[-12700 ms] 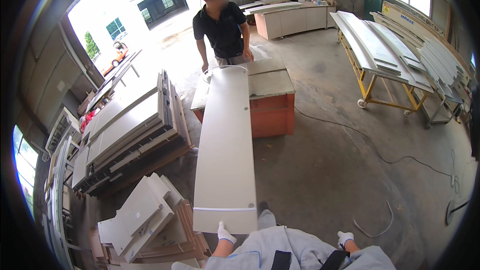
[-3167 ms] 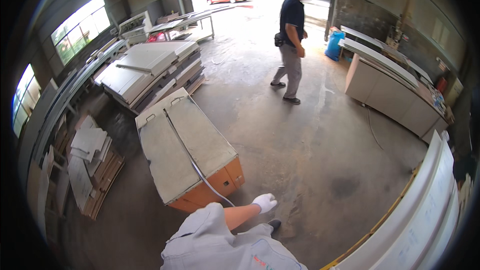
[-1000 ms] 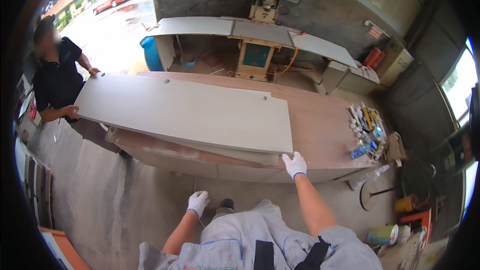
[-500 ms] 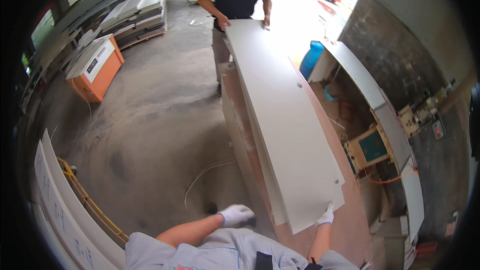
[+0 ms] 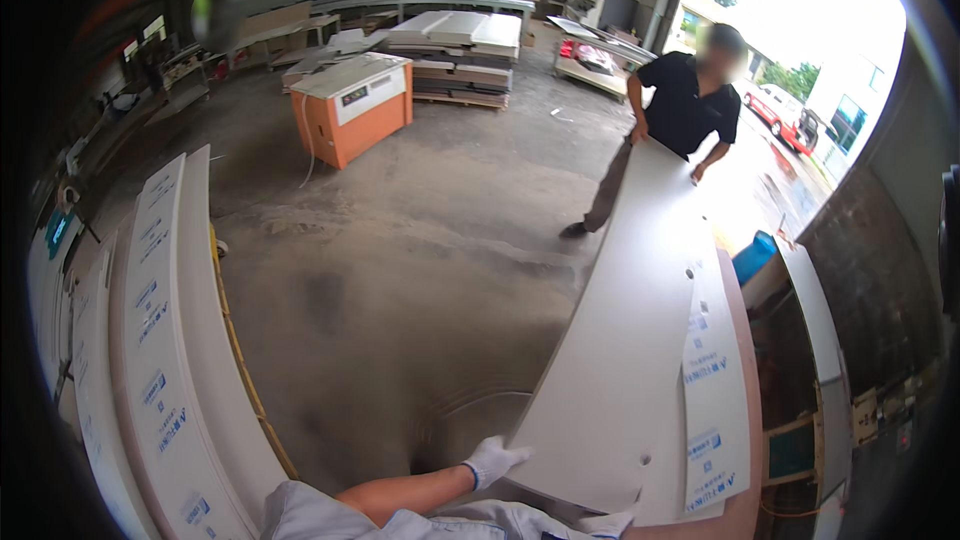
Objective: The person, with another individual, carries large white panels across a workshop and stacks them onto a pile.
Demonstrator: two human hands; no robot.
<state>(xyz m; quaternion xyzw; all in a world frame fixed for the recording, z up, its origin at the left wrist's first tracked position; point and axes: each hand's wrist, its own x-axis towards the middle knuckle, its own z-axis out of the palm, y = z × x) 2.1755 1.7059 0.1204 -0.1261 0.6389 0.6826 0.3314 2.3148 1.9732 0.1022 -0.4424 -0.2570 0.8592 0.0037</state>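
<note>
A long white panel (image 5: 610, 360) with small round holes stretches away from me, swung out over the left side of the stack. My left hand (image 5: 497, 462), in a white glove, grips its near left corner. By the notch in the near edge is my right hand (image 5: 606, 522), also gloved; it is low in the picture and its fingers are partly hidden. At the far end a person in a dark shirt (image 5: 690, 95) holds the panel with both hands. Beneath it, on the right, shows another white panel (image 5: 712, 420) with blue printed marks.
White boards with blue marks (image 5: 160, 340) stand on my left beside a yellow bar (image 5: 245, 370). An orange and white machine (image 5: 352, 110) stands farther off, before stacked panels (image 5: 460, 65). Right of the stack are a blue barrel (image 5: 754, 258) and a workbench (image 5: 815, 330).
The white panel has swung left, uncovering the marked panel below. My left hand has come onto its corner. The other person has shifted with the far end, and my view has turned left.
</note>
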